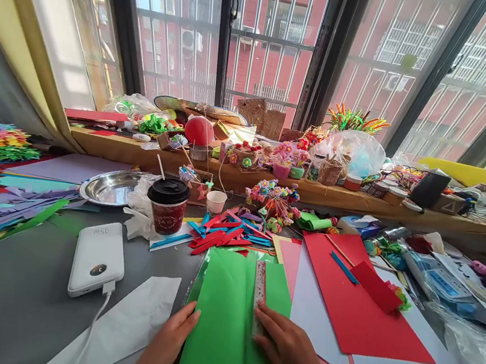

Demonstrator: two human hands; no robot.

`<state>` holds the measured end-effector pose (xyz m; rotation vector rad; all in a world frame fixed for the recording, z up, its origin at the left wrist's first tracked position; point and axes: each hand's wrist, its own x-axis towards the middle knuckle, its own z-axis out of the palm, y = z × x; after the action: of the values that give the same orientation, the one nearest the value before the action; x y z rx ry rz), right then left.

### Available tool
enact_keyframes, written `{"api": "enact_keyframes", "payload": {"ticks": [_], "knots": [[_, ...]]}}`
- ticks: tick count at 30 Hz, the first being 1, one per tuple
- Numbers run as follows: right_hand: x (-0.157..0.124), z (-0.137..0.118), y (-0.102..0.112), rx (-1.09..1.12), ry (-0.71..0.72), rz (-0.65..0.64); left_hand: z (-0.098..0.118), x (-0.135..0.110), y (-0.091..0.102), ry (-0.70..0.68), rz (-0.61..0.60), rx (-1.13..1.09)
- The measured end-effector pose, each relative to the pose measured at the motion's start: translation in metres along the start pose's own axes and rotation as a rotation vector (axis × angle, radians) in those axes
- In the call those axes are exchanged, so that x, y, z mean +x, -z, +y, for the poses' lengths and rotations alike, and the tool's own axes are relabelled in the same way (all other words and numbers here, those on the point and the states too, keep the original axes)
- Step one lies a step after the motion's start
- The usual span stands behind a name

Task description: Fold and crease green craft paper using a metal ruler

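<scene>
A creased sheet of green paper [220, 318] lies in front of me on the table. My left hand [170, 338] holds its left edge, thumb on top and fingers curled at the side. On the right part of the sheet rests a patterned ruler [260, 282], lengthwise beside a fold. My right hand [287, 344] grips the ruler's lower end, fingertips pressing it against the paper. Just beyond the sheet is a pile of red and blue paper strips [229, 228]. Part of a clear plastic sleeve shows under the green paper.
Left stand a white power bank [99, 258] with a cable, a lidded dark cup [167, 207] and a metal tray [107, 187]. Red card [358, 296] and white sheets lie right. Pipe-cleaner flowers [274, 202] stand behind, below a cluttered windowsill [138, 151].
</scene>
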<state>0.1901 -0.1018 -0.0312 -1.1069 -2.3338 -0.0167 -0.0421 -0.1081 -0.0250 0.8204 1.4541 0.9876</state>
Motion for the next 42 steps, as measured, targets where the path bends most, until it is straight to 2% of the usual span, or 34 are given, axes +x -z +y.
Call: {"api": "enact_keyframes", "payload": {"ticks": [5,13,18,22,24,26,30,32,34,35,38,42], "knots": [[-0.005,0.001,-0.007,0.029,-0.018,-0.068,0.001,0.005,0.005,-0.074,-0.124,0.068],[-0.004,0.003,-0.006,0.004,0.025,-0.104,0.005,0.003,0.011,-0.123,-0.119,0.190],[-0.002,0.000,-0.009,-0.052,0.158,0.006,0.006,0.006,0.016,-0.121,-0.179,0.191],[0.001,0.003,0.000,-0.146,0.266,0.084,0.003,0.008,0.016,-0.145,-0.169,0.213],[0.004,0.009,0.011,-0.124,0.221,0.126,0.001,0.009,0.016,-0.161,-0.146,0.215],[0.010,0.016,0.025,-0.031,0.100,0.195,0.000,0.008,0.016,-0.167,-0.135,0.225],[0.032,0.035,0.051,0.281,-0.231,0.303,0.007,0.005,0.018,-0.152,-0.188,0.187],[0.048,0.046,0.056,0.454,-0.302,0.325,0.013,0.003,0.019,-0.126,-0.230,0.158],[0.064,0.058,0.052,0.597,-0.320,0.265,0.016,0.002,0.020,-0.105,-0.251,0.148],[0.071,0.063,0.046,0.643,-0.309,0.181,0.017,0.002,0.021,-0.102,-0.255,0.144],[0.087,0.074,0.021,0.643,-0.288,0.049,0.017,0.005,0.022,-0.112,-0.270,0.114],[0.084,0.072,-0.009,0.504,-0.353,0.114,0.013,0.007,0.024,-0.110,-0.258,0.111]]}}
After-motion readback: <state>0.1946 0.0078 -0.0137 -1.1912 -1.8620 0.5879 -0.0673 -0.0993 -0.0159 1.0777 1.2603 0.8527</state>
